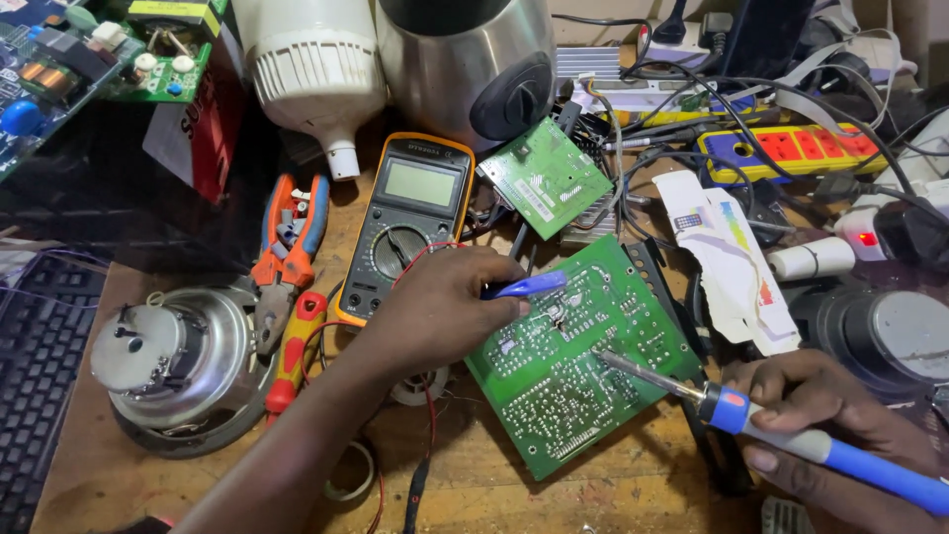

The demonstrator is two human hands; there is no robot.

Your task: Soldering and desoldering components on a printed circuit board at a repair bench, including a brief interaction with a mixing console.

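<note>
A green circuit board (pixel 583 366) lies solder side up on the wooden bench. My left hand (pixel 440 302) rests at the board's upper left corner and holds a small blue-handled tool (pixel 529 286) whose tip points at the board. My right hand (pixel 825 420) grips a blue soldering iron (pixel 791 437) at the lower right. The iron's metal tip (pixel 605 357) touches the middle of the board.
A yellow multimeter (pixel 405 222) with red and black leads sits behind my left hand. A second green board (pixel 546 178), pliers (pixel 287 252), a red screwdriver (pixel 292 351), a round motor (pixel 173 361), a yellow power strip (pixel 791 148) and tangled cables crowd the bench.
</note>
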